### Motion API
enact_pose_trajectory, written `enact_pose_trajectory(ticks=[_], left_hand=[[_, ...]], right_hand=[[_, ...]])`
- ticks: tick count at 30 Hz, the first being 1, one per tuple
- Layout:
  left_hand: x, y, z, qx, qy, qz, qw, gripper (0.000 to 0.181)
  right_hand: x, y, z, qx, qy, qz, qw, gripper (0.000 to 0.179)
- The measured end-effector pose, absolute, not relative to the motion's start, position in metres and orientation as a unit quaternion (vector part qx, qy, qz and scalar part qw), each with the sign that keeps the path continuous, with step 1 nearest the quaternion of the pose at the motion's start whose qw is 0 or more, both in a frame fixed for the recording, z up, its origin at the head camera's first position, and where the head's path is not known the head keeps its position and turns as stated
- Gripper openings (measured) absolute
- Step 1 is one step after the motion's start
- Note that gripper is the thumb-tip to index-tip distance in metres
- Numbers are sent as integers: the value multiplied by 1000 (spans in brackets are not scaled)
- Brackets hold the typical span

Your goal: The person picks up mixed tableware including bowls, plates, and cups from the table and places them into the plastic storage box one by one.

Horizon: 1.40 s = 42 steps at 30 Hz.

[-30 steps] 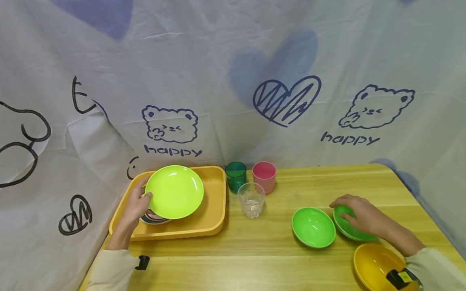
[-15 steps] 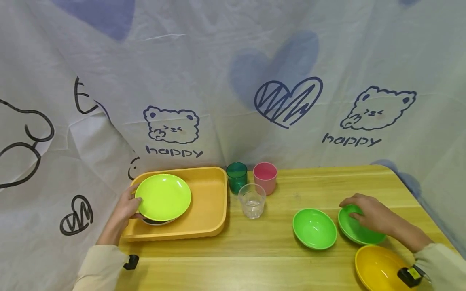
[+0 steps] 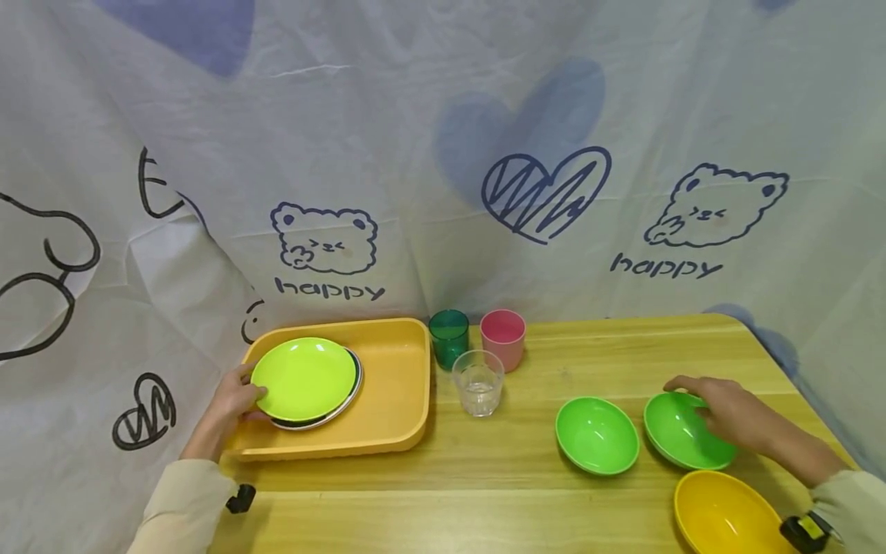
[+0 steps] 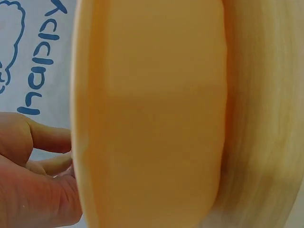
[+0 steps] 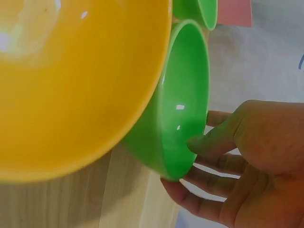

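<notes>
My left hand (image 3: 235, 396) holds a lime-yellow plate (image 3: 304, 377) by its left rim, thumb over the edge. The plate lies over a dark, white-rimmed plate (image 3: 346, 405) in the left part of the orange tray (image 3: 394, 377). In the left wrist view the tray's side hides both plates and the fingertips. On the right, my right hand (image 3: 737, 412) grips the far-right rim of a green bowl (image 3: 681, 438). The right wrist view has the thumb (image 5: 204, 142) inside that bowl and the fingers outside it.
Another green bowl (image 3: 597, 435) stands just left of the held one. A larger yellow-orange bowl (image 3: 730, 515) sits in front of it, near the right forearm. Right of the tray are a dark green cup (image 3: 448, 338), a pink cup (image 3: 505, 346) and a clear cup (image 3: 479, 388).
The left hand has lowered the lime-yellow plate leftward onto the white-rimmed plate, which shows more at the right. My right hand has shifted to the right with the green bowl.
</notes>
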<state>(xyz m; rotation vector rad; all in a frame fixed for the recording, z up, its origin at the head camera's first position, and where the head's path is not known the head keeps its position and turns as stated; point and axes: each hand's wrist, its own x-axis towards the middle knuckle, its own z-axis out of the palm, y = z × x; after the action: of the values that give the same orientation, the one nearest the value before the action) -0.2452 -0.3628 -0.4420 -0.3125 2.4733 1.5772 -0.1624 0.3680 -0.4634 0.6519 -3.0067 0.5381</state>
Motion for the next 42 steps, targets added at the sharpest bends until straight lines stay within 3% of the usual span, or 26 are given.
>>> enact_pose_trajectory(ticks=[13,20,31,38,42], left_hand=[[-245,-362,-453,-85,888,448,64,48],[-247,-360,-459,-78,909,406,62,40],[-248,-357,-458,-49,941,332,37,5],[-248,-359,-458,-39,941,334,44,14],[-243,-354,-447,-35,944,322,66,47]], right_hand=[[-152,382,-477,238,-952,191,39,50],[-145,385,-476,186,-955,229,19,45],[-134,388,-455,101,-945,310,22,55],[-128,376,-438,69,-934,348,34,57],[-124,369,-432,58,-933,352,55,52]])
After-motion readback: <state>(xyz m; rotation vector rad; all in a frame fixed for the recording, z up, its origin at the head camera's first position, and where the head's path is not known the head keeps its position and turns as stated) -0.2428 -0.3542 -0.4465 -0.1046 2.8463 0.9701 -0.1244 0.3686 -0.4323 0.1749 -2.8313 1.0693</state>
